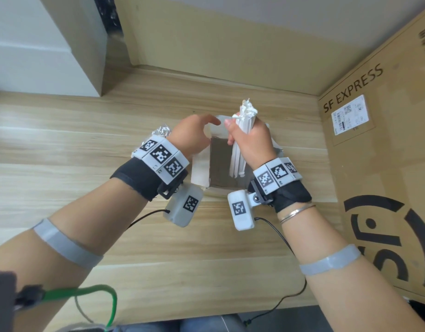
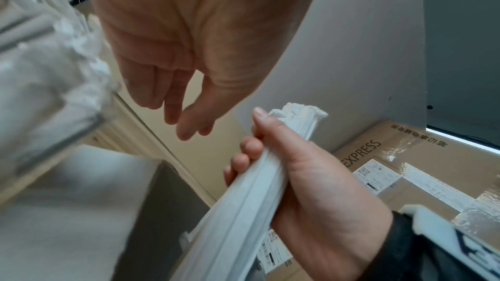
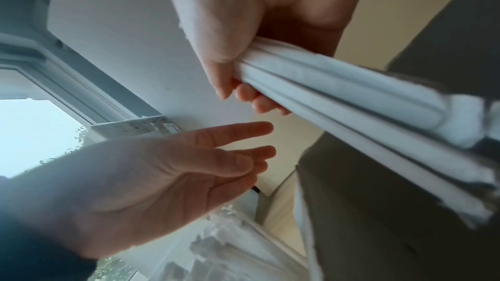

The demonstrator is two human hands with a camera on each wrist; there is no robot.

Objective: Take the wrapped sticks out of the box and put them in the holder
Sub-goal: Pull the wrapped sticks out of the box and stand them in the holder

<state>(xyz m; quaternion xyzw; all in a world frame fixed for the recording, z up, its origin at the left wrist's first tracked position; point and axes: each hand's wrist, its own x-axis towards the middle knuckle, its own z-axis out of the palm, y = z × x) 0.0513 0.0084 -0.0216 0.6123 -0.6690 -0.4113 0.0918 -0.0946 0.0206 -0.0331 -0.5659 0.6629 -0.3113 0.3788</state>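
Note:
My right hand (image 1: 251, 142) grips a bundle of white paper-wrapped sticks (image 1: 237, 161) and holds it nearly upright over the open white box (image 1: 200, 170), whose inside is grey. The bundle (image 2: 243, 211) runs through that fist (image 2: 319, 189), with its crimped ends sticking out above the thumb. My left hand (image 1: 194, 133) hovers over the box's left wall, fingers relaxed and empty (image 2: 186, 123), close to the bundle without touching it. The clear holder (image 1: 162, 131), with several wrapped sticks in it (image 2: 40, 82), stands just left of the box, partly hidden by my left wrist.
A large SF EXPRESS cardboard carton (image 1: 386, 164) walls off the right side of the wooden table (image 1: 63, 140). A white block (image 1: 51, 44) stands at the back left and a beige panel closes the back. Cables, one of them green (image 1: 86, 291), trail along the near edge.

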